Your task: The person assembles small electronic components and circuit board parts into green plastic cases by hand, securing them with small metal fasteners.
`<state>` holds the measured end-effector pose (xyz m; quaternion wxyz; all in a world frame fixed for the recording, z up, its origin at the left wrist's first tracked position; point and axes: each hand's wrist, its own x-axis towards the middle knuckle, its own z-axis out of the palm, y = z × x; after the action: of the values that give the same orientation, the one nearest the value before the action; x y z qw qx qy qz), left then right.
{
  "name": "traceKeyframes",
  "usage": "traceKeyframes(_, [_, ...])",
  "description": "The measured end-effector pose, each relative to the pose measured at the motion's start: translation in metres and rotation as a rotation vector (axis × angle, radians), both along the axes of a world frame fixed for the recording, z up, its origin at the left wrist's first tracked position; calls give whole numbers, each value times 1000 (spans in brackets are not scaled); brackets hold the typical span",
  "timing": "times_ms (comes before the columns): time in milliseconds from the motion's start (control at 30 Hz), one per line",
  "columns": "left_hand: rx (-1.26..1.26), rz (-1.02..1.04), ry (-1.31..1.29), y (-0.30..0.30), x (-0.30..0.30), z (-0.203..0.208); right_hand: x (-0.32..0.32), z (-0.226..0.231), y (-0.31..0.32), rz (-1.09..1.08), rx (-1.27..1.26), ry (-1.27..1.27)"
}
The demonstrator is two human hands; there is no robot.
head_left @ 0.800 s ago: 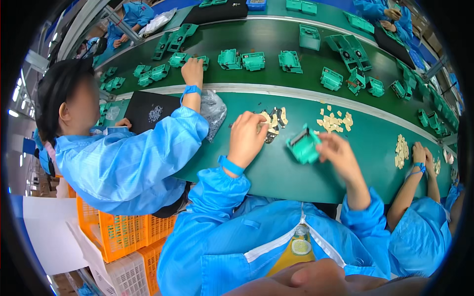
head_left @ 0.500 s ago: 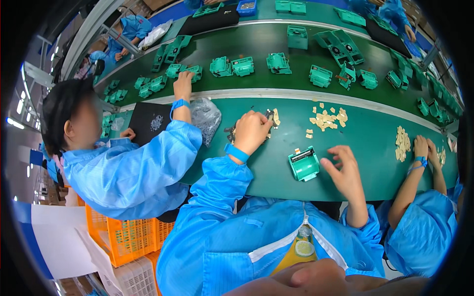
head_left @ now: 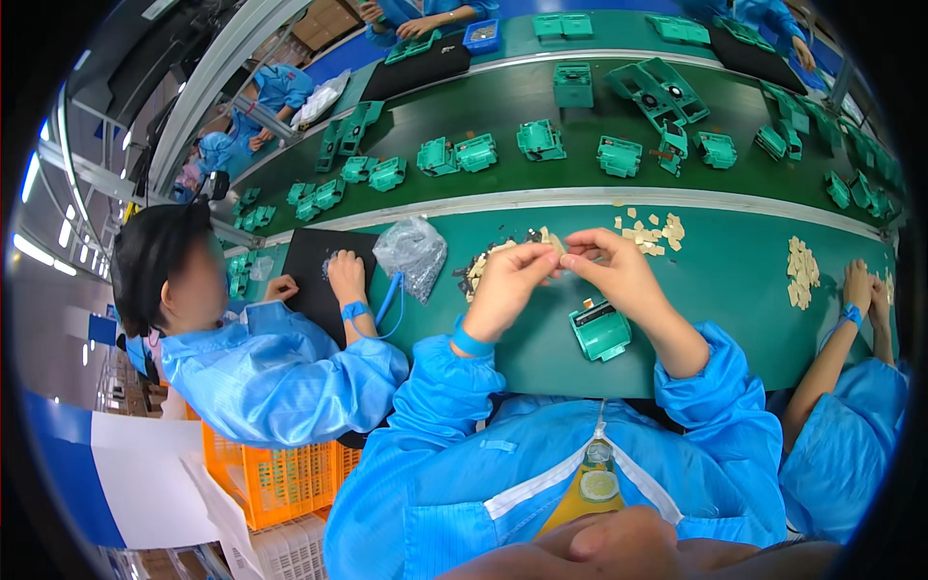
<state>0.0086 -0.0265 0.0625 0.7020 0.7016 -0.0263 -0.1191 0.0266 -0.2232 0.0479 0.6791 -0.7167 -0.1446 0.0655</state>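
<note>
My left hand and my right hand meet over the green work table. The fingertips of both hands are pinched together, almost touching. Whatever they hold is too small and too covered to make out; a pale cream colour shows at the fingertips. Below them a green plastic housing with a black strip along its top lies on the table, untouched. Partly hidden behind my left hand is a pile of small black and cream pieces. A blue band circles my left wrist.
Cream pieces lie scattered beyond my right hand, with another heap farther right. A clear bag sits left, beside a co-worker's hand over a black mat. Green housings line the conveyor behind.
My right hand has moved from beside the green housing up and left to meet my left hand, which has left the small-piece pile. The co-worker at left has drawn a hand back from the conveyor.
</note>
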Motion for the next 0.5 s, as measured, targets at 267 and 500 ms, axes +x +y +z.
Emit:
traceKeyframes(267, [75, -30, -63, -59, 17, 6, 8, -20, -36, -183, 227, -77])
traceKeyframes(500, [581, 61, -867, -97, 43, -7, 15, -15, -64, -216, 259, 122])
